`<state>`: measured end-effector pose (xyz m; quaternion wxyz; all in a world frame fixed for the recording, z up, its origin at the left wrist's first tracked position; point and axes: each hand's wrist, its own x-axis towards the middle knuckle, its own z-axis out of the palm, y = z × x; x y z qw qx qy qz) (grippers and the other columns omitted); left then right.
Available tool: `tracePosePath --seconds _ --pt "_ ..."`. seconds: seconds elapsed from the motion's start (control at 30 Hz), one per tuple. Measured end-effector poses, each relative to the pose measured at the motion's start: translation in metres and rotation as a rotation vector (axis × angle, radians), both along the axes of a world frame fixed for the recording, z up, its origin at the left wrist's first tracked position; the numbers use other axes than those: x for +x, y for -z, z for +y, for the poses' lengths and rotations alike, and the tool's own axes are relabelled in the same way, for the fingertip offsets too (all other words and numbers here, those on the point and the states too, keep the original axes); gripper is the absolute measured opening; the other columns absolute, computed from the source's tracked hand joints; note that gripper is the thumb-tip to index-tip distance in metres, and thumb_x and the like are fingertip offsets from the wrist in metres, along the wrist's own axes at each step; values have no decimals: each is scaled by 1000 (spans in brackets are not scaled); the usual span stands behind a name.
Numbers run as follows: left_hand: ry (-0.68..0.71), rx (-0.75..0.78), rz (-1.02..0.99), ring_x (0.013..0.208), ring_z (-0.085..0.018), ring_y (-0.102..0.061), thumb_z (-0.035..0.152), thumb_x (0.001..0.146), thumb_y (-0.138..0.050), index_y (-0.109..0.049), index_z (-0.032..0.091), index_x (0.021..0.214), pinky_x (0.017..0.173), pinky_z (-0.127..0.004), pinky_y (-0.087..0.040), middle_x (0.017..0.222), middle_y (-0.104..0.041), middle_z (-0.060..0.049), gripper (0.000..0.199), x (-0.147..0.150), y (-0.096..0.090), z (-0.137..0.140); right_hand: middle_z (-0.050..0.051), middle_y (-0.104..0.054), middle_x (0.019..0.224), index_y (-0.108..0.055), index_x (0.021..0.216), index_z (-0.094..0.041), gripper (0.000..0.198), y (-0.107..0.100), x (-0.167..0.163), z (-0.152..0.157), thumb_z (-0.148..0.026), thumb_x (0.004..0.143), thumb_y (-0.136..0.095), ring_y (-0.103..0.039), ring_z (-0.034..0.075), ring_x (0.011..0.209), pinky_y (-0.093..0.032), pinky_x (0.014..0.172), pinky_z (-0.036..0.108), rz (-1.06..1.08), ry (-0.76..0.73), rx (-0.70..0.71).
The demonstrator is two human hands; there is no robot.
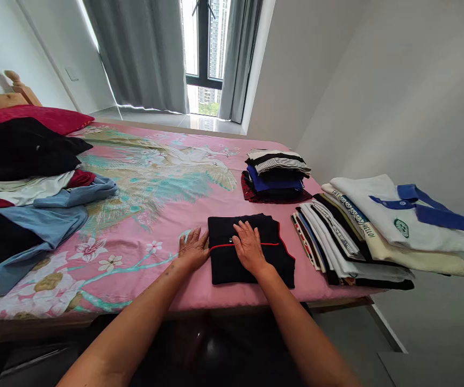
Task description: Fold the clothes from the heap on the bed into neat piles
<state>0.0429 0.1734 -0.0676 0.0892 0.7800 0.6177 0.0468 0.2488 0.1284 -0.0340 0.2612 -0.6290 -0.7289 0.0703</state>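
Note:
A folded black garment with red piping [227, 269] lies flat on the pink bedspread, near the bed's front edge. My right hand [249, 247] rests palm down on top of it, fingers stretched out. At the garment's left edge, my left hand [193, 249] lies flat on the bedspread with its fingers apart, its fingertips close to the cloth. Neither hand grips anything. What kind of garment it is cannot be told from its folded shape.
To the right stands a stack of folded shirts [361, 231], a white one with a blue collar on top. Behind it sits a smaller pile of folded clothes [276, 177]. Unfolded clothes [34, 188] lie heaped at left on the flowered bedspread [167, 199]. A wall rises at right.

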Motion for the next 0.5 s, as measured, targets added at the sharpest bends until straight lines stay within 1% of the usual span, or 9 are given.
tracePosePath --seconds 0.1,0.17,0.23,0.27,0.3,0.37,0.4,0.43,0.5 --pt "25 -41 25 139 -30 -18 62 82 -36 -27 32 143 108 -57 -9 153 -19 -11 69 0 -2 3 6 -38 144 -42 136 -18 46 17 -7 9 -35 95 -29 -23 21 138 -10 113 48 34 36 -95" --pt "41 -61 18 140 -31 -15 62 80 -40 -27 32 143 107 -58 -6 154 -16 -12 71 2 -3 5 6 -37 145 -41 137 -17 46 27 -8 11 -34 95 -30 -23 21 138 -9 114 47 43 60 -90" --pt "24 -66 -39 141 -31 -10 56 81 -44 -29 30 143 108 -58 -1 154 -13 -12 69 6 -5 6 5 -37 144 -42 137 -17 46 33 -8 12 -34 95 -29 -23 20 138 -8 114 45 70 78 -55" --pt "11 -60 -107 142 -30 -8 51 81 -47 -32 29 142 108 -57 3 155 -13 -11 67 9 -6 6 5 -39 144 -42 136 -17 46 33 -7 12 -34 96 -28 -24 20 138 -9 114 44 94 83 -44" --pt "1 -68 -227 142 -29 -4 44 80 -51 -36 26 140 109 -55 7 155 -13 -11 65 14 -7 6 6 -40 143 -43 136 -16 46 33 -7 12 -34 96 -27 -25 19 137 -10 114 43 123 88 -34" --pt "10 -125 -548 142 -27 -3 32 76 -56 -46 21 134 111 -49 12 153 -18 -10 60 25 -9 4 6 -43 141 -44 135 -15 47 32 -5 12 -33 96 -24 -29 17 135 -13 114 40 194 99 -12" --pt "28 -170 -701 142 -27 -7 28 75 -56 -52 18 129 112 -46 10 151 -25 -10 56 32 -11 3 6 -44 140 -44 135 -15 48 31 -4 13 -33 96 -23 -30 17 135 -15 114 39 235 110 0" --pt "47 -219 -823 140 -27 -16 27 75 -55 -56 16 124 114 -45 4 148 -34 -10 50 41 -12 0 7 -45 139 -44 135 -14 48 30 -3 13 -32 96 -22 -32 16 134 -16 113 38 277 128 13" --pt "69 -296 -957 131 -27 -36 33 79 -50 -61 15 117 114 -44 -14 134 -52 -11 43 60 -16 -7 9 -45 139 -43 135 -11 50 27 -2 13 -32 95 -21 -32 17 133 -17 113 37 348 196 32"
